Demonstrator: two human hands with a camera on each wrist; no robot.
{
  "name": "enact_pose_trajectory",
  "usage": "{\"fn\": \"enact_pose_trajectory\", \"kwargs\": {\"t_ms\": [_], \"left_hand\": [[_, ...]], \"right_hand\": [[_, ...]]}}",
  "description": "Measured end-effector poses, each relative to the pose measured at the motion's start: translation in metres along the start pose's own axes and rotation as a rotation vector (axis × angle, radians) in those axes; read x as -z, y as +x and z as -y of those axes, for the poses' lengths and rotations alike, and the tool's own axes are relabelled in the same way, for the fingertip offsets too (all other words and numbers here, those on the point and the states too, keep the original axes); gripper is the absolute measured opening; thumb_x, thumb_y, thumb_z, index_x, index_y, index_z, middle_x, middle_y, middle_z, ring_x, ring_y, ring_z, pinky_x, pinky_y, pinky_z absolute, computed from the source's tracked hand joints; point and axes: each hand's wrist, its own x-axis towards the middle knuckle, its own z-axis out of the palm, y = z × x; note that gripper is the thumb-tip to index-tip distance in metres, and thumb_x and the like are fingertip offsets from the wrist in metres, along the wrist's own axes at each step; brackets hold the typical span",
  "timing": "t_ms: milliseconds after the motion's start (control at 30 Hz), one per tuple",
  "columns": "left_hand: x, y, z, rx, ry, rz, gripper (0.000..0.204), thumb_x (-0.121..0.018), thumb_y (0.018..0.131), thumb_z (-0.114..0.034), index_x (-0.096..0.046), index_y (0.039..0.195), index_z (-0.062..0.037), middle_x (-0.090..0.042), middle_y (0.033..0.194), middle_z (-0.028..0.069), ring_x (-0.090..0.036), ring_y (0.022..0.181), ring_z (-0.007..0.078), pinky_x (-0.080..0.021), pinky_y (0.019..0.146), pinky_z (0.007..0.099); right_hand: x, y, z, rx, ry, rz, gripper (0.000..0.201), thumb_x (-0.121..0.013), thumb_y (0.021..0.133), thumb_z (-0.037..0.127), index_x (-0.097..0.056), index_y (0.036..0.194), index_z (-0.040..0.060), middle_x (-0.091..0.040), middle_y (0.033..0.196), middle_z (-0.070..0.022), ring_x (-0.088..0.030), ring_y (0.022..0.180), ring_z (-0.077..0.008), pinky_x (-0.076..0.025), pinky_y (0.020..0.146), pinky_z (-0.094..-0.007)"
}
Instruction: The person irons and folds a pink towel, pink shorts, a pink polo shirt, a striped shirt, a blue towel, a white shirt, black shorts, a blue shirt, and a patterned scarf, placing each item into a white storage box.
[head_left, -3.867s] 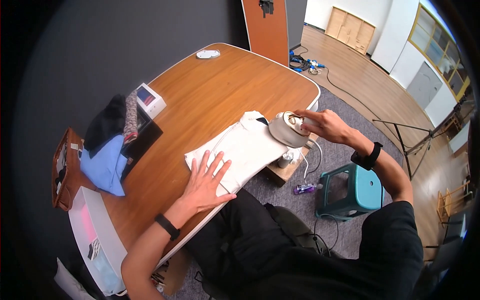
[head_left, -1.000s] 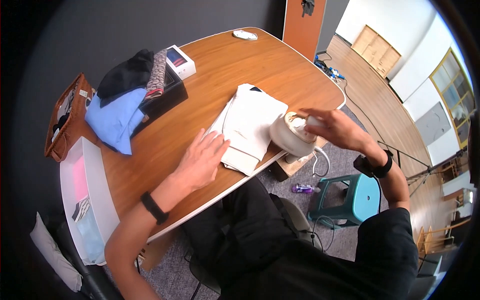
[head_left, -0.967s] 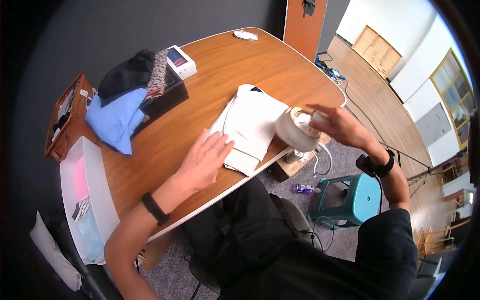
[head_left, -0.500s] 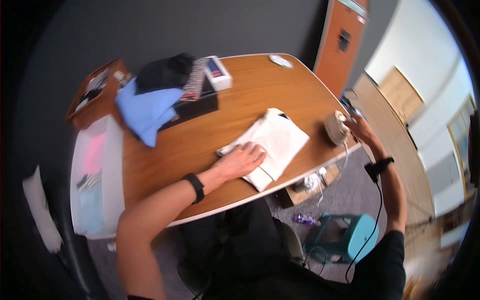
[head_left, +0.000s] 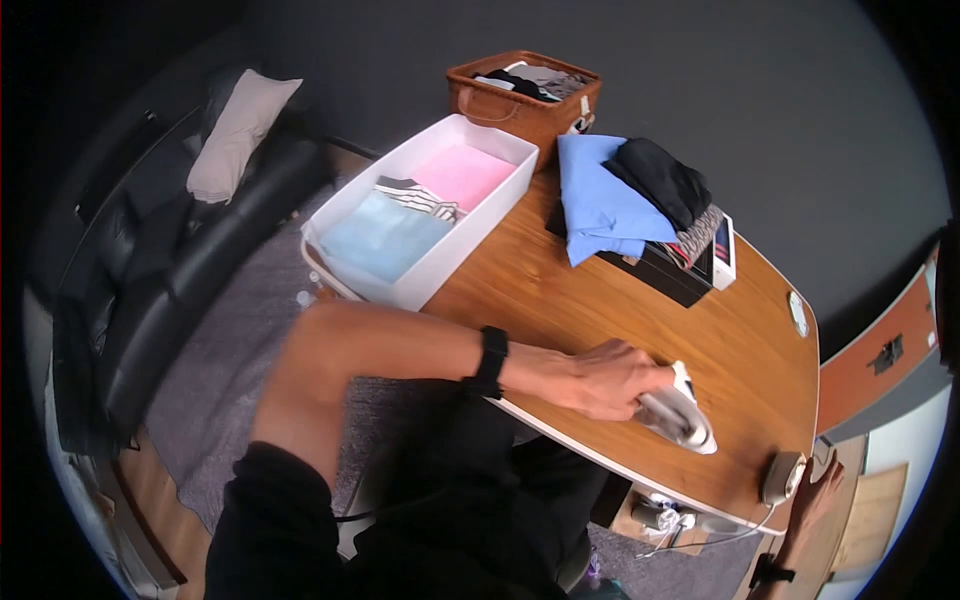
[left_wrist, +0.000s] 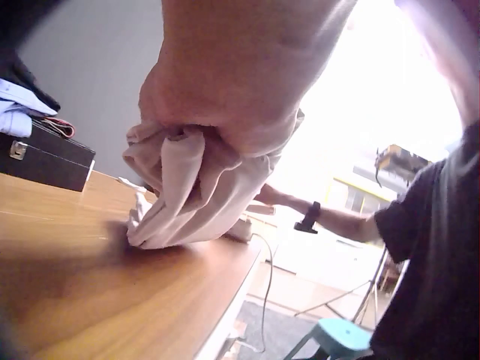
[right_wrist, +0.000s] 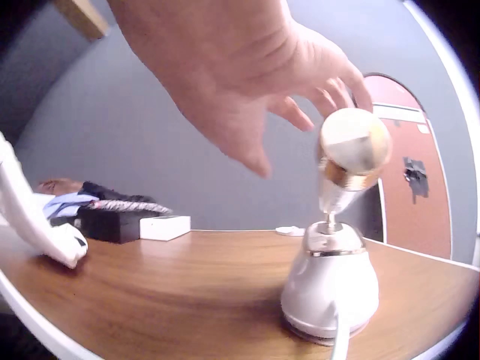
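My left hand (head_left: 612, 380) grips a folded white garment (head_left: 684, 420) over the table. The left wrist view shows the cloth (left_wrist: 196, 191) bunched in the fingers, its lower folds close over the wood. At the table's right end stands a white corded appliance (head_left: 780, 477) with gold trim. Its rounded base (right_wrist: 330, 289) and round-ended upper part show in the right wrist view. Just beside and above it, my right hand (right_wrist: 240, 82) has its fingers spread and holds nothing.
A white bin (head_left: 480, 225) with folded clothes and a brown basket (head_left: 535, 125) stand at the left. A blue garment (head_left: 605, 205) and other cloth lie on a black box (head_left: 680, 280), beside a white box (head_left: 725, 255). The cord hangs off the front edge.
The left hand, earlier flat on the folded garment, now grips it and has picked it up. The right hand has let go of the appliance at the table's right end. The head view has turned left.
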Motion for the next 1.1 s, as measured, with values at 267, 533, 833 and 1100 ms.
{"fn": "enact_pose_trajectory", "kwargs": {"t_ms": [267, 533, 833, 1100], "left_hand": [[0.093, -0.049, -0.039, 0.441, -0.15, -0.015, 0.034, -0.064, 0.092, -0.013, -0.063, 0.121, 0.0052, -0.073, 0.108, 0.0266, -0.073, 0.098, 0.0365, -0.056, 0.083, 0.0433], [0.195, -0.085, -0.054, 0.467, -0.353, -0.127, 0.038, -0.061, 0.099, -0.012, -0.057, 0.13, 0.0099, -0.071, 0.108, 0.016, -0.07, 0.093, 0.0167, -0.059, 0.08, 0.0311], [0.295, -0.176, -0.027, 0.734, -0.546, -0.609, 0.046, -0.067, 0.097, -0.011, -0.055, 0.136, 0.0093, -0.072, 0.12, 0.0175, -0.072, 0.108, 0.0185, -0.059, 0.092, 0.0309], [0.258, -0.26, 0.017, 1.026, -0.495, -0.707, 0.04, -0.069, 0.092, -0.01, -0.064, 0.128, 0.0072, -0.074, 0.111, 0.0147, -0.074, 0.097, 0.0178, -0.06, 0.087, 0.0306]], "right_hand": [[0.085, 0.006, 0.287, -0.164, 1.638, 0.887, 0.08, -0.072, 0.097, 0.022, -0.029, 0.163, 0.0067, -0.044, 0.156, -0.0163, -0.047, 0.141, -0.0284, -0.046, 0.111, -0.0447], [0.079, 0.062, 0.481, -0.195, 2.355, 1.26, 0.083, -0.056, 0.102, 0.057, -0.028, 0.16, 0.005, -0.039, 0.163, -0.011, -0.038, 0.148, -0.0266, -0.03, 0.122, -0.043], [0.146, 0.104, 0.599, -0.319, 2.507, 1.285, 0.053, -0.061, 0.105, 0.027, -0.045, 0.148, -0.0007, -0.058, 0.145, -0.0157, -0.06, 0.13, -0.0269, -0.047, 0.112, -0.0428], [0.148, 0.148, 0.628, -0.127, 2.152, 1.294, 0.037, -0.06, 0.104, 0.013, -0.053, 0.135, -0.0061, -0.07, 0.122, -0.0163, -0.073, 0.104, -0.0218, -0.061, 0.091, -0.0338]]}}
